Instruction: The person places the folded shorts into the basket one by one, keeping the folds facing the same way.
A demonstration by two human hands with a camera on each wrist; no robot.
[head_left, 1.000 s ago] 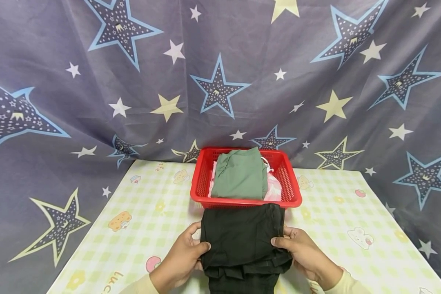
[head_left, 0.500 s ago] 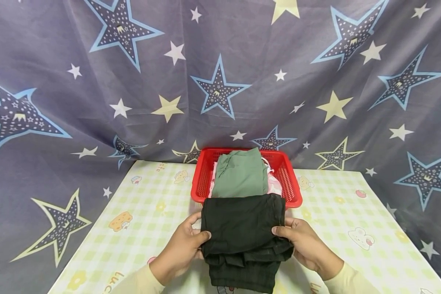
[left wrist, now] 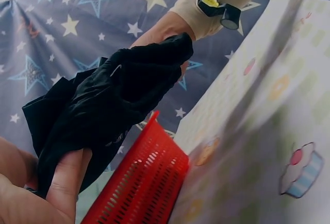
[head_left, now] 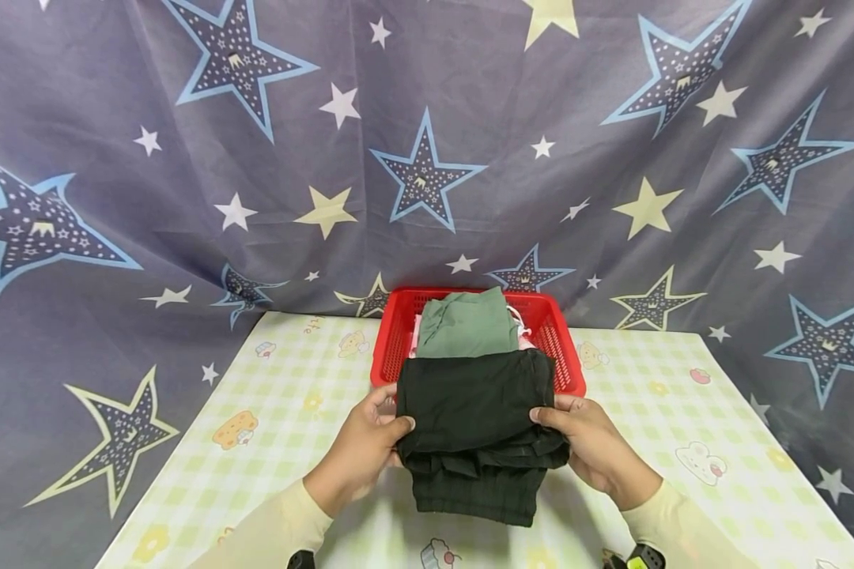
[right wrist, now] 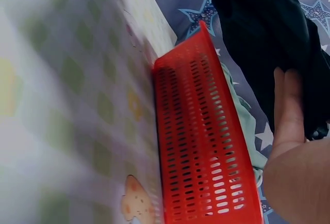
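Observation:
Both hands hold a folded black garment [head_left: 473, 403] by its two sides, in front of and above the near rim of a red basket [head_left: 572, 371]. My left hand [head_left: 361, 449] pinches its left edge, thumb on top. At the right edge my right hand [head_left: 601, 446] grips it the same way. Layered folds hang along the garment's lower side. The left wrist view shows the black garment [left wrist: 98, 110] raised over the table, with fingers [left wrist: 67, 180] beneath it. In the right wrist view, fingers [right wrist: 289, 108] support its underside. Folded green clothing [head_left: 466, 324] lies inside the basket.
Pink and white cloth [head_left: 416, 332] shows beside the green clothing. The perforated basket wall [right wrist: 196, 131] stands on a table with a checked, cartoon-printed cover [head_left: 256, 450]. Behind the table hangs a grey curtain with stars [head_left: 427, 253].
Both hands have moved the black garment forward and up, from just in front of the basket to over its near rim. It now overlaps the lower part of the green clothing in the head view.

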